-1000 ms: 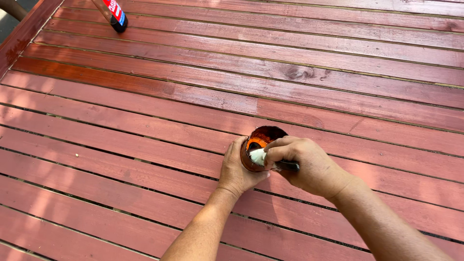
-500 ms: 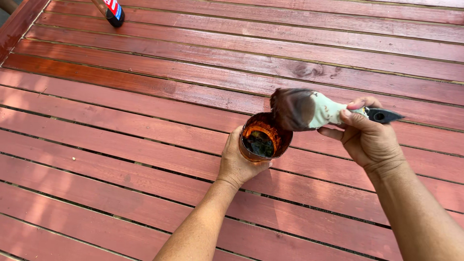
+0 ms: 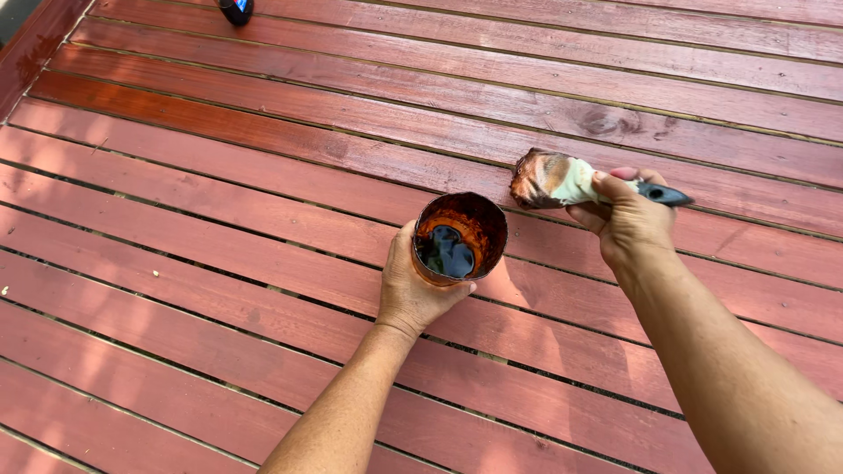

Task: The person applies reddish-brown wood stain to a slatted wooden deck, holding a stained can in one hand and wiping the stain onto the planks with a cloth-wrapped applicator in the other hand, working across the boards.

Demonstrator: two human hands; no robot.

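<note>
Decking (image 3: 219, 202) of red-brown boards fills the view. At the top left edge, a dark object (image 3: 235, 9) is cut off and hard to identify. Near the centre, the left hand (image 3: 413, 285) wraps around a stained cup (image 3: 461, 237), tilted towards the camera, with a dark pool of liquid at its bottom. Just to the right, the right hand (image 3: 628, 219) grips a brush (image 3: 571, 180) by its dark handle, its wet brown bristles pointing left above the boards, apart from the cup. Fingers hide most of the handle.
</note>
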